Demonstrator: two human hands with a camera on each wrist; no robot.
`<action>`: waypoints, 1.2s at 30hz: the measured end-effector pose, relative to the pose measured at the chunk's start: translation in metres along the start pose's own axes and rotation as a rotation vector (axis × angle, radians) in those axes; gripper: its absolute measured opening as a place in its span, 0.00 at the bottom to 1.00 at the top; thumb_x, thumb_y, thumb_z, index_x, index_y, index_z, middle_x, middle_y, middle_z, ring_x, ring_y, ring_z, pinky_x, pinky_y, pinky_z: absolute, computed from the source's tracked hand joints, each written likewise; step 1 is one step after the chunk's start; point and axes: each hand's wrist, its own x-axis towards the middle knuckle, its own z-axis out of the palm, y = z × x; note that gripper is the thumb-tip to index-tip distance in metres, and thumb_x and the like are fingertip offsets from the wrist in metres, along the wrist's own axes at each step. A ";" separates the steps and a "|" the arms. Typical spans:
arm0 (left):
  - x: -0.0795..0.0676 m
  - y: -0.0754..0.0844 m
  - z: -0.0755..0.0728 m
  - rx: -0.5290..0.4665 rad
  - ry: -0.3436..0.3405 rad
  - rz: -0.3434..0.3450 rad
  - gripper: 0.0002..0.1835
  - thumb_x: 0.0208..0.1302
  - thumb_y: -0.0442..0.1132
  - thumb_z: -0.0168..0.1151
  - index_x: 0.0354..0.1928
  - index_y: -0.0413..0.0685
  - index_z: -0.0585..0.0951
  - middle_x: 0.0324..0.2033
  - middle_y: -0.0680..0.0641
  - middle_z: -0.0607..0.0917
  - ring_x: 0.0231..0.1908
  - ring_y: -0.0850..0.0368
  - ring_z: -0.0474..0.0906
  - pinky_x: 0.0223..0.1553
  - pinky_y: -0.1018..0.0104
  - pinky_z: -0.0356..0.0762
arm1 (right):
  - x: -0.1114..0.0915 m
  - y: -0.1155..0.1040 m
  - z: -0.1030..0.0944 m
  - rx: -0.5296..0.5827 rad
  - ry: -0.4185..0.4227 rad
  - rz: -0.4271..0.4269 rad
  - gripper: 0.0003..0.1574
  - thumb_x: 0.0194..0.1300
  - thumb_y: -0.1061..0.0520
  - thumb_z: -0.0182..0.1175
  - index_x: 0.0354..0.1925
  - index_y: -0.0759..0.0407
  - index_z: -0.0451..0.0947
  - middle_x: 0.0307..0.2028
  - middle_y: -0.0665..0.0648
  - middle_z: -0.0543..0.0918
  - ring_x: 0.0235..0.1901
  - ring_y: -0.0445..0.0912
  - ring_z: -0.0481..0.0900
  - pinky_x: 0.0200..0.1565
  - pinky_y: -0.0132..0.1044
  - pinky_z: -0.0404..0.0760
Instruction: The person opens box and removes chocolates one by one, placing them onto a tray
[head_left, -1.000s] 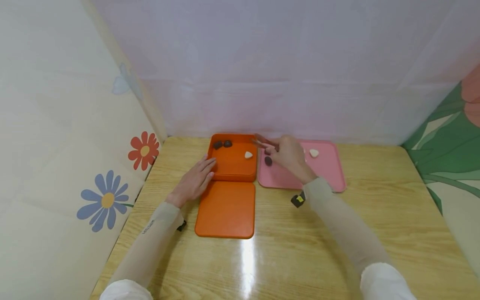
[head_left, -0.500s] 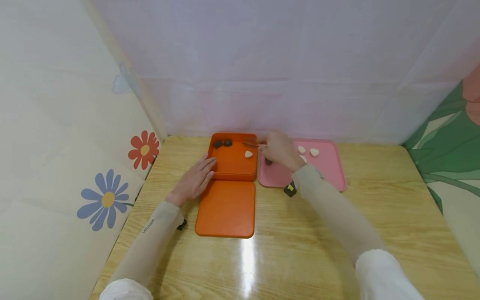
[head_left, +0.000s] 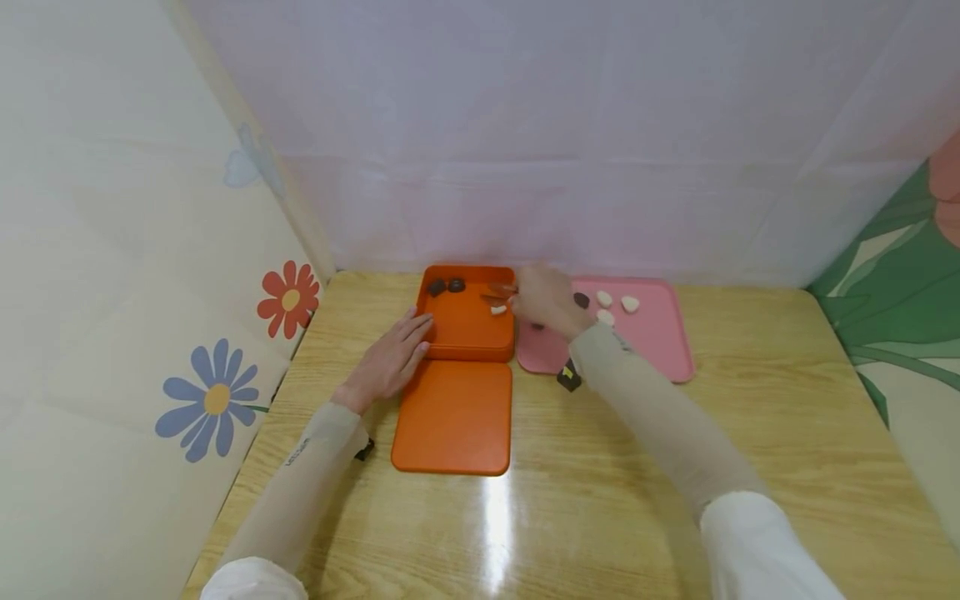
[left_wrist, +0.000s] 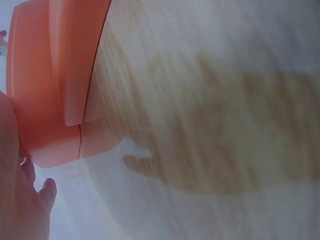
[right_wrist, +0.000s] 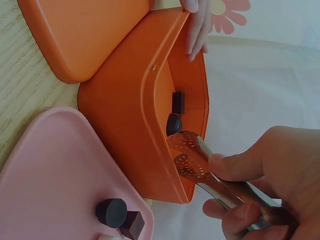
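My right hand (head_left: 551, 300) grips metal tongs (right_wrist: 220, 192) with perforated tips. Those tips reach over the near wall into the orange box (head_left: 468, 353) and stand apart; I see nothing between them. Inside the box lie a dark square chocolate (right_wrist: 178, 102), a dark rounded chocolate (right_wrist: 173, 123) and a whitish piece (head_left: 498, 310), partly covered by the tongs in the head view. With its fingers straight over the rim, my left hand (head_left: 386, 358) rests on the box's left side.
Right of the box lies a pink tray (head_left: 656, 346) with several dark and white pieces, such as a white piece (head_left: 630, 304) and a dark round piece (right_wrist: 111, 212). An orange lid (head_left: 452, 421) lies in front of the box. Cloth walls stand behind and at the sides.
My right hand has moved left with the tongs, from above the pink tray to the orange box's right edge. The left hand has stayed in place on the box.
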 end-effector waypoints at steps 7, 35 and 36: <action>0.000 0.003 -0.002 -0.004 -0.008 -0.002 0.29 0.88 0.46 0.43 0.80 0.36 0.66 0.81 0.39 0.66 0.84 0.38 0.51 0.83 0.42 0.52 | 0.000 -0.004 -0.001 0.013 -0.058 -0.005 0.06 0.69 0.58 0.63 0.33 0.56 0.83 0.30 0.53 0.85 0.25 0.46 0.82 0.24 0.37 0.80; -0.001 0.007 -0.005 -0.014 -0.022 -0.025 0.29 0.89 0.45 0.42 0.81 0.36 0.66 0.81 0.40 0.65 0.85 0.40 0.49 0.83 0.43 0.52 | 0.006 -0.029 0.008 -0.200 -0.074 -0.010 0.32 0.72 0.29 0.65 0.28 0.53 0.79 0.24 0.51 0.79 0.22 0.43 0.73 0.20 0.36 0.72; -0.001 0.007 -0.005 -0.014 -0.023 -0.026 0.29 0.89 0.45 0.43 0.81 0.36 0.65 0.81 0.40 0.65 0.85 0.40 0.49 0.83 0.43 0.52 | 0.007 -0.029 0.008 -0.197 -0.070 -0.008 0.32 0.71 0.29 0.65 0.28 0.53 0.78 0.23 0.51 0.79 0.22 0.43 0.73 0.20 0.36 0.72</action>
